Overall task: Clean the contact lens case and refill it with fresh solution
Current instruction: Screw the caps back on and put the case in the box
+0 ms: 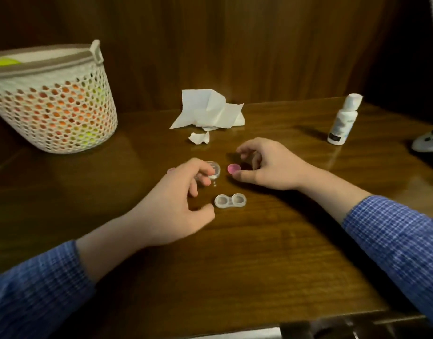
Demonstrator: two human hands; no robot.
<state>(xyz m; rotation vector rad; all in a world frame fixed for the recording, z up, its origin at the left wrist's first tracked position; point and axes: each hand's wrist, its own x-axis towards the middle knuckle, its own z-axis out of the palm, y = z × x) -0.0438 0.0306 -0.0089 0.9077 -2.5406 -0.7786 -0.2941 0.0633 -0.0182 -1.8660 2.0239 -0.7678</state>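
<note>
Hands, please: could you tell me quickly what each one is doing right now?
Left hand: fingers touch the clear cap; a grip cannot be told.
Right hand: loosely curled beside the pink cap, holding nothing.
</note>
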